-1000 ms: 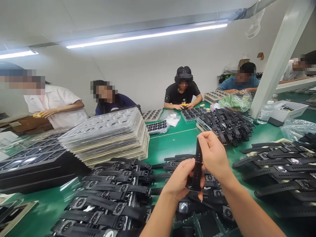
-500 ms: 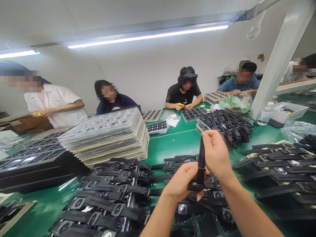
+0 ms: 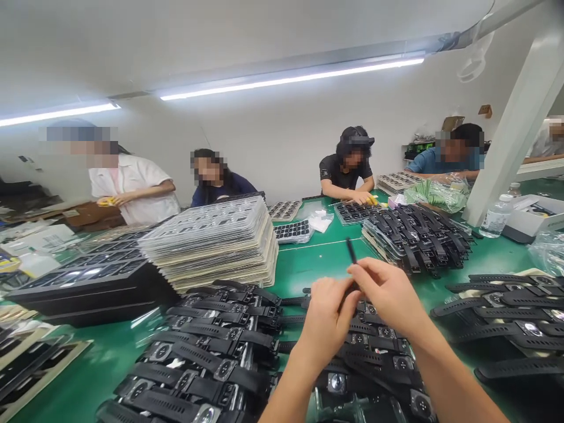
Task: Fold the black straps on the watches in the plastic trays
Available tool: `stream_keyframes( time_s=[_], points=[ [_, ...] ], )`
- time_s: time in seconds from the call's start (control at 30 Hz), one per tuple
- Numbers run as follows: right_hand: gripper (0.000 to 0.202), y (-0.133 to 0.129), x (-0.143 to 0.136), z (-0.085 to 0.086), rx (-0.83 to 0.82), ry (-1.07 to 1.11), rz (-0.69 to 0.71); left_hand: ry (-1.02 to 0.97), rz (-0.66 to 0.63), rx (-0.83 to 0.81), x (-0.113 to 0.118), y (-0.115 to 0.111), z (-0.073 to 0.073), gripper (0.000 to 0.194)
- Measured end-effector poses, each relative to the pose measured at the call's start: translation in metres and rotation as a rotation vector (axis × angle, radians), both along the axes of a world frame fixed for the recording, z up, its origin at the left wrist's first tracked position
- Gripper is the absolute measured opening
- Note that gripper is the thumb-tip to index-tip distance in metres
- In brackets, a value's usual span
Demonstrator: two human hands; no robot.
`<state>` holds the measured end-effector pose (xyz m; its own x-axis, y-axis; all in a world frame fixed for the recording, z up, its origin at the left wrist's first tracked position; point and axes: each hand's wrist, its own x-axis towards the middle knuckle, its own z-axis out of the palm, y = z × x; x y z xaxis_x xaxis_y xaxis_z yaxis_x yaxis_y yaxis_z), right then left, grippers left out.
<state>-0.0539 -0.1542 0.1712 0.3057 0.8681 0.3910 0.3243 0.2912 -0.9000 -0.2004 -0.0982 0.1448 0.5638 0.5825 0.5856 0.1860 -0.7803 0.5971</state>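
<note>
Both hands meet above the watches at centre right. My left hand [image 3: 330,311] is closed with its fingertips on a black watch strap [image 3: 351,251], whose end sticks up past the fingers. From the right, my right hand [image 3: 383,288] pinches the same strap. The watch body is hidden behind the hands. Below and left of them, rows of black-strapped watches [image 3: 224,369] lie on trays. More watches [image 3: 388,364] lie under my hands, beside clear plastic packaging near the bottom edge.
A tall stack of trays [image 3: 211,252] stands left of centre on the green table [image 3: 304,264], beside black trays [image 3: 101,288]. More watches [image 3: 418,235] are piled beyond my hands; others [image 3: 515,311] lie right. A bottle [image 3: 497,217] stands by the post. Several people sit or stand opposite.
The view has turned slightly left. My hands have come closer together, and the strap, upright and largely visible before, now shows only its end above my fingers.
</note>
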Motion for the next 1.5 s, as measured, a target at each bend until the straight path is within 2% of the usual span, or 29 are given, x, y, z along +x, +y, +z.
stream_keyframes(
  time_s=[0.1,0.27,0.43,0.63,0.87,1.0,1.13,1.3,1.4,1.5],
  points=[
    [0.046,0.004,-0.005,-0.003,0.006,0.268,0.034,-0.077,0.108,0.164,-0.008,0.000,-0.002,0.025],
    [0.040,0.008,-0.012,-0.007,0.060,0.554,0.101,-0.192,0.075,0.363,-0.010,0.000,-0.003,0.020],
    [0.036,0.008,-0.018,-0.008,0.088,0.625,0.105,-0.314,0.076,0.506,-0.004,0.002,-0.002,0.021],
    [0.037,0.005,-0.019,-0.011,0.116,0.490,0.037,-0.358,0.122,0.487,-0.003,0.001,-0.005,0.015],
    [0.033,0.000,-0.022,-0.013,0.204,0.276,-0.017,-0.369,0.109,0.221,-0.003,-0.003,-0.006,0.012],
    [0.024,-0.001,-0.018,-0.017,0.237,0.145,0.048,-0.388,0.099,0.044,-0.005,-0.005,-0.006,0.012],
    [0.025,-0.002,-0.016,-0.016,0.266,0.011,0.163,-0.472,0.087,-0.265,-0.003,-0.008,-0.004,0.018],
    [0.038,0.000,-0.026,-0.016,0.214,-0.066,0.221,-0.724,-0.028,-0.655,0.003,-0.006,0.000,0.032],
    [0.037,0.001,-0.031,-0.018,0.182,-0.058,0.199,-0.839,-0.150,-0.785,0.004,-0.001,-0.002,0.039],
    [0.053,-0.001,-0.033,-0.020,0.139,-0.118,0.119,-0.917,-0.235,-0.865,0.004,0.002,-0.004,0.042]
  ],
)
